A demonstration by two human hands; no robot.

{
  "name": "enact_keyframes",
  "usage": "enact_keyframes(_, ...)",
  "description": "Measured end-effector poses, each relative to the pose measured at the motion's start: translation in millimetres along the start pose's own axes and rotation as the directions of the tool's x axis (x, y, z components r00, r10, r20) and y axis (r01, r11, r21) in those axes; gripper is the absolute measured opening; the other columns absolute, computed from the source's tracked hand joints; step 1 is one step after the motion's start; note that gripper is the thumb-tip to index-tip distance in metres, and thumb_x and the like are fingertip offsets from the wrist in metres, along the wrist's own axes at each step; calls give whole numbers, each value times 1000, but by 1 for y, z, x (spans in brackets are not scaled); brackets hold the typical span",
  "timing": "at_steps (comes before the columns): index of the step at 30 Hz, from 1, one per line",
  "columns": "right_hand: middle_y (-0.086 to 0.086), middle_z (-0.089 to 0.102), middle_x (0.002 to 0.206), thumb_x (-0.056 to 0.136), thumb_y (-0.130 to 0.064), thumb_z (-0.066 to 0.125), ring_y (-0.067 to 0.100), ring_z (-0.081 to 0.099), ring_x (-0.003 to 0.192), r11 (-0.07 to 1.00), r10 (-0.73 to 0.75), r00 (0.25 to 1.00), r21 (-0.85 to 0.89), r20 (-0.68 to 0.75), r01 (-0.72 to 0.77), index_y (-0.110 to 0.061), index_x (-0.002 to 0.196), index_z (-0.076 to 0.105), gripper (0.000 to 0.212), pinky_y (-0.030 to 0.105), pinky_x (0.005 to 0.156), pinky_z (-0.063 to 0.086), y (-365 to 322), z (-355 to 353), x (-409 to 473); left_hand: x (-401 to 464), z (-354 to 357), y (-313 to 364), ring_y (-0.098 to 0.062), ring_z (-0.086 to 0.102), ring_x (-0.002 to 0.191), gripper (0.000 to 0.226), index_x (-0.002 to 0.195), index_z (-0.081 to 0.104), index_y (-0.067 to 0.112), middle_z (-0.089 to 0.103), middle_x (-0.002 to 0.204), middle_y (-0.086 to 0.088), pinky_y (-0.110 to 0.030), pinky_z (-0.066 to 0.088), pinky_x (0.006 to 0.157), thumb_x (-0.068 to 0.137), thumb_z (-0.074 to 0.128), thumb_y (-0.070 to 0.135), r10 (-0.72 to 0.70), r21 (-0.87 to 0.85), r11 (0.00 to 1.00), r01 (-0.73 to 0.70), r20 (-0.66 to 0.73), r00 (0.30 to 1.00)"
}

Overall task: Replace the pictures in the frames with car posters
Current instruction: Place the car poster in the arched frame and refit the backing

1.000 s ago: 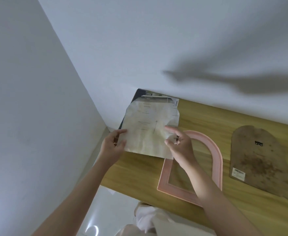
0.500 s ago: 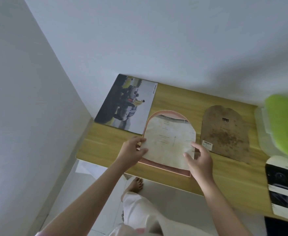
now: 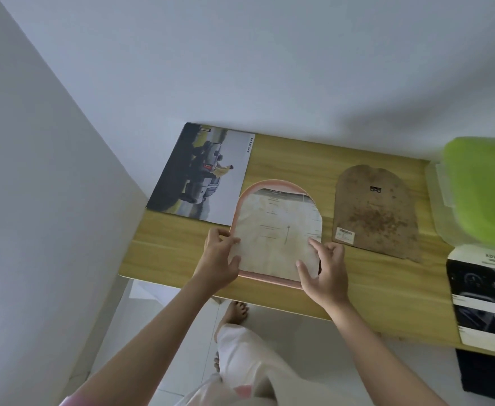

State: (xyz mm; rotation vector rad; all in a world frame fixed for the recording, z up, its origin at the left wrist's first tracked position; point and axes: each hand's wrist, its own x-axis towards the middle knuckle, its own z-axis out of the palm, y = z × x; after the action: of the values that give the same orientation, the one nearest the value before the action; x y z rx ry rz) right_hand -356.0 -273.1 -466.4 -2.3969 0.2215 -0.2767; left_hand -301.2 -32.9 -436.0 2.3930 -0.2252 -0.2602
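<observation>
Dim, soft daylight, faint shadow on the wall (image 3: 269,68); wide-angle bending and blur at edges.

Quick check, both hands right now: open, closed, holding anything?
Left hand: grips the left edge of the cut paper sheet lying over the pink arched frame.
Right hand: open, fingers pressing the sheet's lower right corner.
</observation>
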Motion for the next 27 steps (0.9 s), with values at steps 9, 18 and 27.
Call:
enact_keyframes(9,4,42,116,68,-55,57,15,55,92,996,-28,999,-82,31,30,-24,116,62,58,21,55,44,-2,0,2,-2,-4,-14,-17,51,108,41,121,59,9,48,121,-2,-28,47,96,80,67,10,-73,-116,991,72,-5,997)
enact_keyframes(18,3,42,118,66,-53,58,17,55,96,994,-6,999,-107,31,9,-25,117,60,58,24,58,45,-2,0,2,-5,-1,-19,-14,50,108,41,119,59,12,46,120,3,-24,46,93,79,69,13,-72,-213,975,69,-10,997)
enact_keyframes(27,5,42,117,70,-52,56,14,51,96,998,-30,1000,-60,9,30,-22,118,58,57,23,56,46,1,-2,5,-3,0,-10,-15,53,104,40,117,56,18,47,116,2,-32,51,93,80,70,19,-136,-247,961,126,-26,990)
